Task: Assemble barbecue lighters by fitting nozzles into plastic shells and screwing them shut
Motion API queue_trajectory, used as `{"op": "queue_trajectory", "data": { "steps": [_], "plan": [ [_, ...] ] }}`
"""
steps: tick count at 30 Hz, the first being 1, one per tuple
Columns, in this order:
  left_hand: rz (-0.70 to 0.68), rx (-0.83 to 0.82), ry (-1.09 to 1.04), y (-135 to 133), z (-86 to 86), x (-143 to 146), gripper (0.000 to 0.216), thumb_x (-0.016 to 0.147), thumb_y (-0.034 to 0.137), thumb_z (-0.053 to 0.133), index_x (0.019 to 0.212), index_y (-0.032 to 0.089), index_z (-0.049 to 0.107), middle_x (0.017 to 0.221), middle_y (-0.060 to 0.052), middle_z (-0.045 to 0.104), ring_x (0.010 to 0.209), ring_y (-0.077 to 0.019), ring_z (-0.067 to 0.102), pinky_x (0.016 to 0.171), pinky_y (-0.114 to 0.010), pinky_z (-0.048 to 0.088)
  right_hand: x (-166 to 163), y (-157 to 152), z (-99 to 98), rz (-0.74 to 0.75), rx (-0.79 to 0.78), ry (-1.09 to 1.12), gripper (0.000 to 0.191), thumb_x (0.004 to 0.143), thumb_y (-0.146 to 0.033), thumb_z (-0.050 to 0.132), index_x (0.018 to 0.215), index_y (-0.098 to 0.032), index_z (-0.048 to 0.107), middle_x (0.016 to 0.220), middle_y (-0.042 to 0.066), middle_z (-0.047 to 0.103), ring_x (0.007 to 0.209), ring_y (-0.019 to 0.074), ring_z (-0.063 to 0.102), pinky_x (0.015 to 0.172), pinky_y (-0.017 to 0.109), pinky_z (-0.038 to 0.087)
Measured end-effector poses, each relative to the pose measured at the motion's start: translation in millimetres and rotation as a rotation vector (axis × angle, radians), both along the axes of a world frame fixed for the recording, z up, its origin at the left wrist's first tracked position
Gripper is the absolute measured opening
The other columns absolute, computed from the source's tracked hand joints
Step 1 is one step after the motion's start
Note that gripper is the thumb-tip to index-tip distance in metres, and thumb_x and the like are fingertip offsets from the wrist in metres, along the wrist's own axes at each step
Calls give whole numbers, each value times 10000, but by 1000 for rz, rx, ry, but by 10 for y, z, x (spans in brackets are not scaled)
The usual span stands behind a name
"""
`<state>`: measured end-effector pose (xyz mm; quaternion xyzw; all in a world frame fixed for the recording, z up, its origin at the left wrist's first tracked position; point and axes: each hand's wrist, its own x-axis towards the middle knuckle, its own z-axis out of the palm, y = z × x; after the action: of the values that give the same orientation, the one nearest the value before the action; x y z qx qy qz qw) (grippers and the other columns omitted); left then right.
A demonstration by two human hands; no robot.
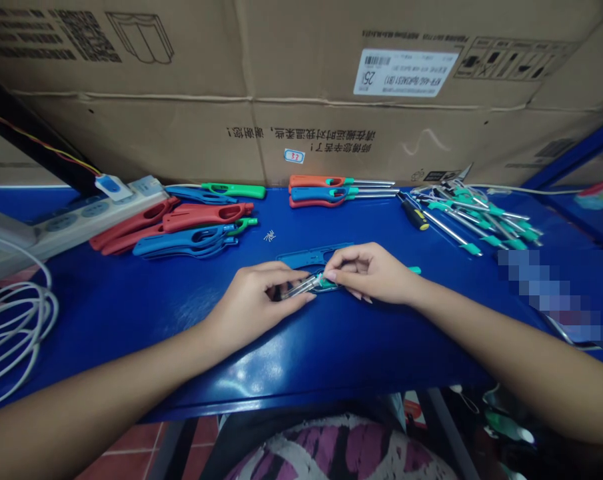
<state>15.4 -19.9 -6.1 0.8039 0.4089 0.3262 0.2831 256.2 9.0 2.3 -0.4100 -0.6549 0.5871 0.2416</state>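
Note:
Over the middle of the blue table, my left hand (251,297) is closed round a partly assembled long-nosed lighter, with thumb and fingers along its clear, silvery fuel tank (302,286). My right hand (374,272) is closed in a pinch at the lighter's teal part (326,283); whatever sits between those fingertips is too small and covered to name. A teal tip (415,270) shows beyond the right hand. Just behind both hands lies a blue handle half-shell (301,258), its right end partly covered by the right fingers.
Red handles (206,217) and blue handles (181,244) are piled at left by a power strip (81,213). Small screws (270,236) lie nearby. Assembled lighters (316,195), a screwdriver (414,212) and metal lighter rods (486,217) line the back. A cardboard box (181,133) stands behind.

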Motion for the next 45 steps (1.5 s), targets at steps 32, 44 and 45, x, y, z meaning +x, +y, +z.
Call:
{"op": "queue_trajectory", "data": {
  "steps": [32, 44, 45],
  "plan": [
    [33, 41, -63, -60, -14, 57, 133, 857, 219, 782, 987, 196, 802, 739, 9, 666, 599, -87, 543, 561, -204, 430, -51, -28, -37, -18, 42, 74, 297, 807, -406, 795, 829, -134, 676, 496, -59, 555, 383, 68, 514, 383, 178, 420],
    [52, -15, -74, -45, -3, 61, 136, 883, 268, 757, 979, 187, 810, 737, -7, 673, 586, -92, 543, 540, -215, 415, -28, -22, -14, -9, 28, 60, 289, 863, -424, 732, 867, -151, 638, 491, -69, 549, 389, 62, 505, 392, 173, 438],
    [50, -23, -73, -44, -9, 59, 138, 889, 270, 751, 988, 194, 811, 739, -5, 673, 591, -92, 543, 545, -215, 414, -30, -26, -15, -16, 23, 56, 301, 858, -434, 739, 875, -150, 638, 486, -70, 544, 384, 63, 500, 386, 173, 432]
  ]
}}
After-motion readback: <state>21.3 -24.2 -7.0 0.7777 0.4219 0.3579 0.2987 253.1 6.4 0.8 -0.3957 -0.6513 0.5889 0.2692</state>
